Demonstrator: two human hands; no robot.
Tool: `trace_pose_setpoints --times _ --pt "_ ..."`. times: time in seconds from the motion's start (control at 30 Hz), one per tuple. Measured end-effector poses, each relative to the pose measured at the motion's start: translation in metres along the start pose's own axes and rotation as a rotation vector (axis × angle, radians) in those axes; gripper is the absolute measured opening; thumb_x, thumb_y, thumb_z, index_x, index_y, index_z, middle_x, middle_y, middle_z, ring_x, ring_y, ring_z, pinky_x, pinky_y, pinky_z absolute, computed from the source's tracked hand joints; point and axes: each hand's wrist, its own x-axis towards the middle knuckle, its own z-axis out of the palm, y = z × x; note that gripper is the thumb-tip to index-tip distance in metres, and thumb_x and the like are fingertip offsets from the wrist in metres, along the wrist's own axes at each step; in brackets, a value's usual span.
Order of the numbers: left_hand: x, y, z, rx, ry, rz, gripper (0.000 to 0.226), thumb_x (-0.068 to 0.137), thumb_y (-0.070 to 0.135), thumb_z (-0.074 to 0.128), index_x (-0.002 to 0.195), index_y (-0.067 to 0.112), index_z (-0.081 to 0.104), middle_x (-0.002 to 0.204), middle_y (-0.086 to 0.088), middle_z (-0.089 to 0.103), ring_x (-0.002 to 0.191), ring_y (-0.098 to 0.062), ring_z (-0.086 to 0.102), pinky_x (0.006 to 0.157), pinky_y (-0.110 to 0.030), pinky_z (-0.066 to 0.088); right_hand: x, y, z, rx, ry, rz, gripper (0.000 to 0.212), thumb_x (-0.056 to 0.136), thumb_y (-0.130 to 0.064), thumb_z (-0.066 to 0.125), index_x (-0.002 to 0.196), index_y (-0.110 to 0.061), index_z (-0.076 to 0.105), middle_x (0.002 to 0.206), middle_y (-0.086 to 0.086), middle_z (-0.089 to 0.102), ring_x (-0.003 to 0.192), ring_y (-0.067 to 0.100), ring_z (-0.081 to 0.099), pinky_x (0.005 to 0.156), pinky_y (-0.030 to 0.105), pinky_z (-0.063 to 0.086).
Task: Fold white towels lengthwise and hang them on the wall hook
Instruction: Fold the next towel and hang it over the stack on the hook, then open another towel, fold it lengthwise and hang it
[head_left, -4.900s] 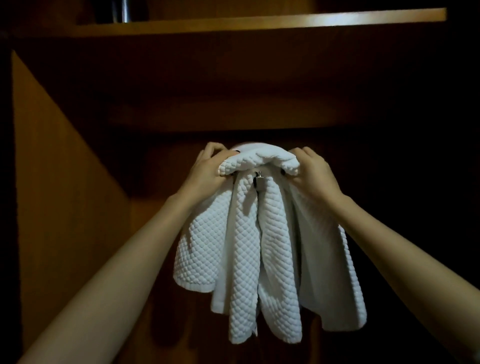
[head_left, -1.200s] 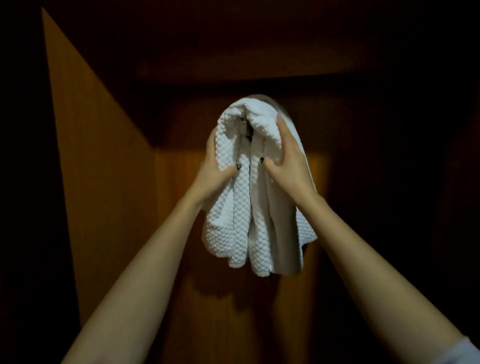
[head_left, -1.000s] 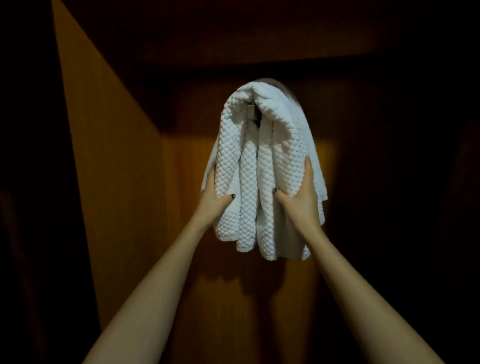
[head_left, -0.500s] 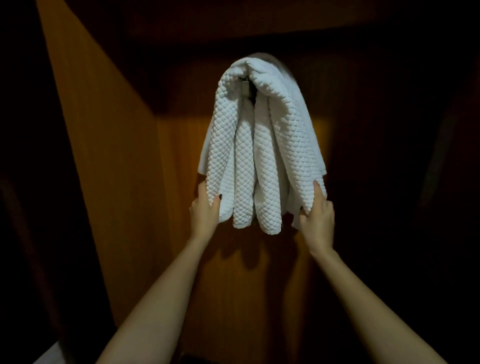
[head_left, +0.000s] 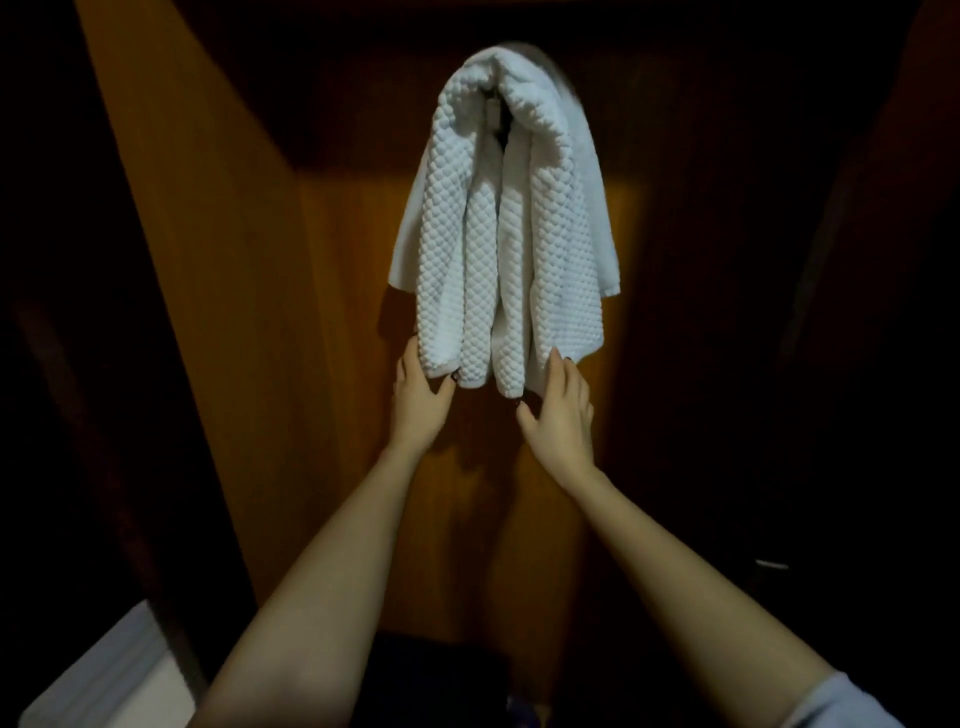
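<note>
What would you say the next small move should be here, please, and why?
Probably let both hands drop away. The white towels already drape over the hook and hang in even folds against the wooden panel, while the left hand and right hand only touch the bottom hems with loose fingers.

Waffle-textured white cloth towel (head_left: 506, 244) against smooth, satiny brown wood panel (head_left: 343, 322).

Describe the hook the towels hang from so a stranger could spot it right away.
Start at the lit wooden back panel and find the white towels draped high on it. Under their top fold, a small pale metal hook peeks out, the only hard, smooth thing among quilted cloth.
</note>
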Motion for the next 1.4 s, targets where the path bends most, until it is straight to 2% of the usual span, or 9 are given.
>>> trace_pose_setpoints --times 0.13,0.27,0.47,0.63,0.8,0.93,1.03,1.2,1.4 --pt "-0.033 -0.006 -0.037 0.305 -0.119 0.127 0.064 0.092 0.031 0.056 0.148 0.019 0.028 0.152 -0.004 0.032 0.138 -0.023 0.031 0.113 -0.044 0.028 -0.032 -0.011 -0.002 -0.129 -0.061 0.012 0.069 0.096 -0.024 0.053 0.153 -0.01 0.016 0.158 0.02 0.014 0.146 0.034 0.01 0.117 0.05 0.018" --pt "-0.086 -0.014 -0.093 0.6 -0.31 0.201 0.059 0.095 0.035 0.049 0.148 0.024 0.026 0.155 -0.001 0.026 0.142 -0.019 0.022 0.116 -0.049 0.02 -0.083 -0.025 0.006 -0.252 -0.254 -0.022 0.062 0.097 -0.027 0.051 0.151 -0.015 0.026 0.157 0.019 0.017 0.147 0.036 0.005 0.117 0.054 0.014" --pt "-0.205 -0.057 -0.181 0.768 -0.503 0.087 0.06 0.095 0.034 0.05 0.149 0.029 0.024 0.156 0.002 0.021 0.144 -0.021 0.015 0.115 -0.055 0.016 -0.174 -0.064 0.055 -0.374 -0.658 -0.165 0.058 0.098 -0.035 0.052 0.15 -0.021 0.031 0.158 0.018 0.018 0.148 0.036 -0.004 0.117 0.057 0.007" --pt "-0.302 -0.109 -0.245 0.88 -0.637 -0.139 0.062 0.094 0.034 0.052 0.149 0.029 0.024 0.157 0.0 0.02 0.145 -0.024 0.014 0.114 -0.053 0.019 -0.257 -0.097 0.105 -0.296 -0.9 -0.258 0.06 0.097 -0.033 0.051 0.152 -0.028 0.026 0.159 0.016 0.015 0.148 0.037 -0.004 0.116 0.058 0.005" --pt "-0.38 -0.153 -0.296 0.933 -0.643 -0.324 0.063 0.091 0.031 0.055 0.148 0.026 0.029 0.155 0.0 0.026 0.144 -0.024 0.017 0.112 -0.054 0.021 -0.322 -0.126 0.153 -0.303 -1.124 -0.346 0.061 0.098 -0.031 0.05 0.152 -0.028 0.024 0.159 0.016 0.015 0.147 0.037 0.002 0.116 0.058 0.01" --pt "-0.423 -0.187 -0.324 0.937 -0.586 -0.427 0.062 0.092 0.03 0.056 0.147 0.022 0.03 0.154 -0.003 0.028 0.142 -0.023 0.022 0.111 -0.051 0.026 -0.362 -0.154 0.201 -0.267 -1.215 -0.407 0.059 0.098 -0.032 0.049 0.152 -0.027 0.026 0.157 0.016 0.02 0.146 0.038 0.007 0.115 0.057 0.016" --pt "-0.456 -0.215 -0.345 0.895 -0.579 -0.569 0.063 0.094 0.031 0.056 0.149 0.023 0.026 0.156 -0.003 0.024 0.144 -0.025 0.017 0.112 -0.056 0.019 -0.395 -0.176 0.239 -0.235 -1.292 -0.451 0.057 0.096 -0.033 0.05 0.149 -0.025 0.03 0.155 0.013 0.023 0.144 0.037 0.012 0.114 0.054 0.019" --pt "-0.486 -0.268 -0.396 0.884 -0.554 -0.789 0.063 0.096 0.032 0.053 0.15 0.024 0.023 0.158 -0.002 0.02 0.146 -0.023 0.012 0.113 -0.058 0.017 -0.431 -0.22 0.31 -0.206 -1.365 -0.517 0.05 0.101 -0.032 0.04 0.15 -0.024 0.031 0.149 0.016 0.03 0.141 0.036 0.017 0.112 0.05 0.023" --pt "-0.478 -0.345 -0.453 0.866 -0.466 -1.01 0.061 0.095 0.028 0.055 0.148 0.021 0.025 0.155 -0.003 0.025 0.144 -0.023 0.018 0.113 -0.056 0.02 -0.442 -0.275 0.427 -0.174 -1.406 -0.699 0.053 0.097 -0.038 0.047 0.146 -0.024 0.032 0.149 0.017 0.032 0.14 0.035 0.022 0.11 0.05 0.029"
